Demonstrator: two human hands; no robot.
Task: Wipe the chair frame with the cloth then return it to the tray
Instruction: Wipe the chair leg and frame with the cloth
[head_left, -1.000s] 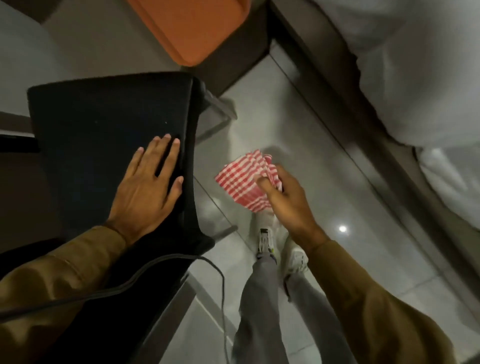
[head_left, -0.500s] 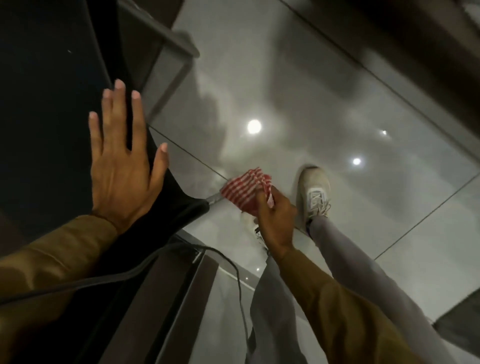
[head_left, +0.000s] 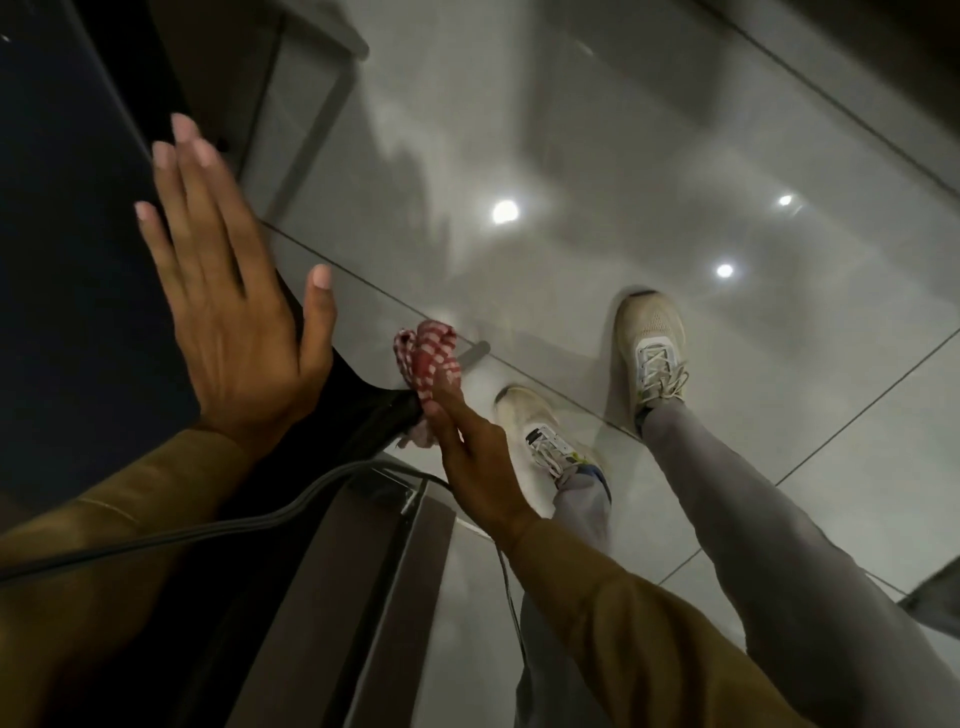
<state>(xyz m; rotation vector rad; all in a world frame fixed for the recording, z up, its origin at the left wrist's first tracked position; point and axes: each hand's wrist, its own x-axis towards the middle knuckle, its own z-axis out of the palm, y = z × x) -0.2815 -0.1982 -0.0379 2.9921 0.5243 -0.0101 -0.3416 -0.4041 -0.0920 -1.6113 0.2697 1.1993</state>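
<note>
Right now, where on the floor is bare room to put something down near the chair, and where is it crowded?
Bare tile floor lies open beyond the two shoes, up toward the ceiling light reflections. It is crowded by the chair seat corner: the left hand lies flat there, the right hand presses the red checked cloth against it, and a cable crosses below.

Chair seat (head_left: 67, 249): cut off by left edge | cloth (head_left: 430, 364): lower part hidden behind right hand (head_left: 475, 452), grip on it not discernible | left hand (head_left: 234, 312): fingertips motion-blurred | cable (head_left: 208, 530): both ends out of view
</note>
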